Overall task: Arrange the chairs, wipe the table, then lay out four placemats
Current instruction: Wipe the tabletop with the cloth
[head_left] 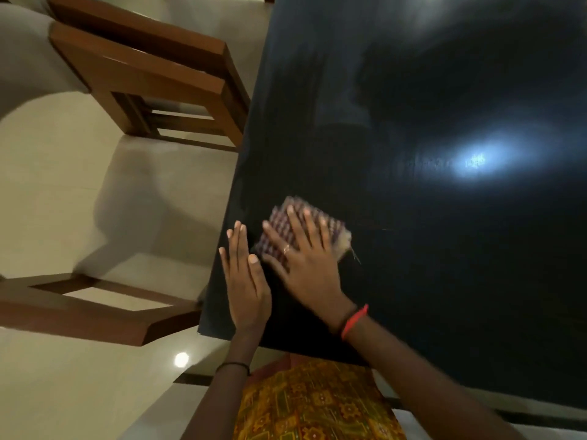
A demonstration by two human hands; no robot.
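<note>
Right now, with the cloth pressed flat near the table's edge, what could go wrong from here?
1. The cloth lies close to the left edge of the table; a stroke that way may push it onto the floor.
2. The right hand presses it flat without gripping, so it may bunch or slip out.
3. The left hand rests flat beside the cloth and may block a stroke.

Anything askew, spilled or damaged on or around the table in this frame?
Only a small thing: the checked cloth under the right hand is frayed at one corner, with loose threads trailing onto the dark table. No spill shows on the tabletop. The left hand lies flat near the table's edge.
</note>
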